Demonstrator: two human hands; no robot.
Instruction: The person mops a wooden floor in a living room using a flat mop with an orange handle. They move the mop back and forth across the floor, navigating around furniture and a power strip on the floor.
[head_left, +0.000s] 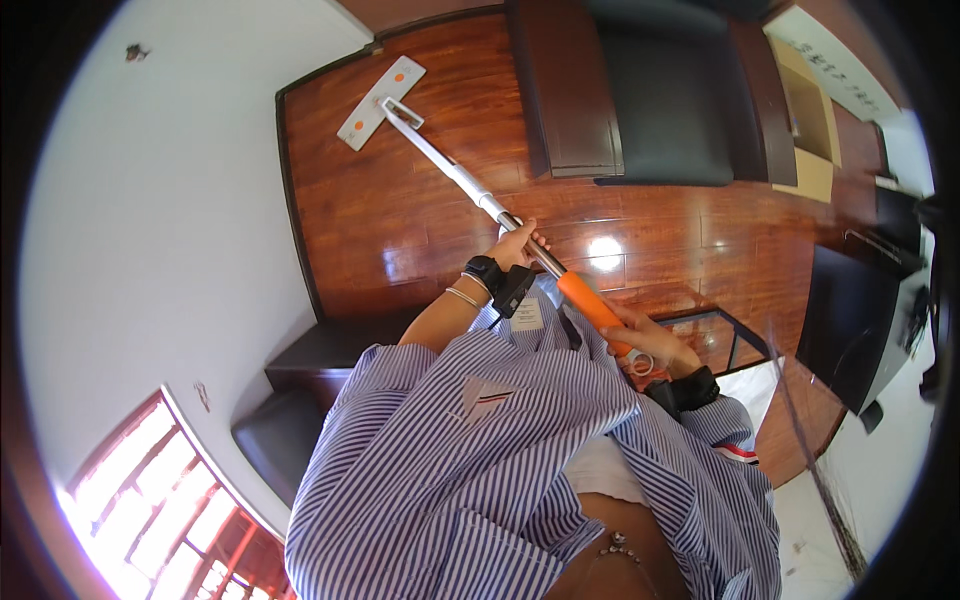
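Observation:
A flat mop (382, 103) with a white rectangular head and two orange dots lies on the glossy wood floor (465, 90), near the upper left corner of the room. Its pole runs down to the right, white first, then bare metal, and ends in an orange grip (592, 306). My left hand (517, 244) is wrapped round the metal part of the pole. Lower down, my right hand (649, 337) holds the orange grip close to its end, by a pale hanging ring. Dark bands with devices are on both wrists.
A dark wood-and-black armchair (664, 97) stands beyond the pole at upper right, with an open cardboard box (814, 127) beside it. A glass-topped table (705, 337) is near my right arm. Another dark seat (281, 442) stands at left by the white wall (150, 225).

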